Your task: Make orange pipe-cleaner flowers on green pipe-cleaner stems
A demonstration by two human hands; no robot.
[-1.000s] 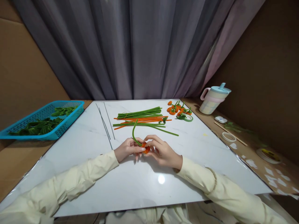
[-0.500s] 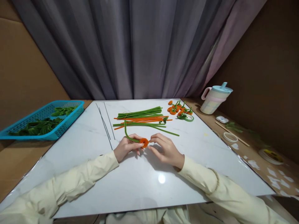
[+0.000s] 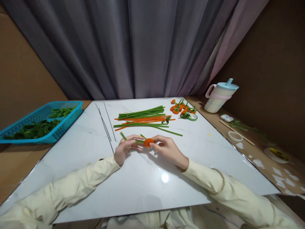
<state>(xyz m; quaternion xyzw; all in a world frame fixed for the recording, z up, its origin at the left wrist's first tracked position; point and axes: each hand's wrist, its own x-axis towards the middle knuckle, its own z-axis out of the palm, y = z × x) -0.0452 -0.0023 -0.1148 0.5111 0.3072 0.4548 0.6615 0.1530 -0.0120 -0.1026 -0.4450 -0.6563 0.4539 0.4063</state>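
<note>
My left hand (image 3: 124, 147) and my right hand (image 3: 166, 149) meet over the white board (image 3: 147, 187), both pinching a small orange pipe-cleaner coil (image 3: 149, 142). A green pipe-cleaner stem (image 3: 123, 136) runs from the coil through my left fingers and sticks out to the upper left. Beyond the hands lies a bundle of green and orange pipe cleaners (image 3: 143, 119). Several finished orange coils with green stems (image 3: 182, 108) sit at the far right of the board.
A blue basket (image 3: 38, 122) with green leaf shapes stands at the left. Thin dark wires (image 3: 106, 122) lie left of the bundle. A green tape roll (image 3: 192, 116), a lidded cup (image 3: 220, 95), a white ring (image 3: 234, 136) and paper scraps are at the right.
The green stem, curved upward before, now lies lower and straighter through my left hand. The orange coil has come out into view between the fingertips of both hands.
</note>
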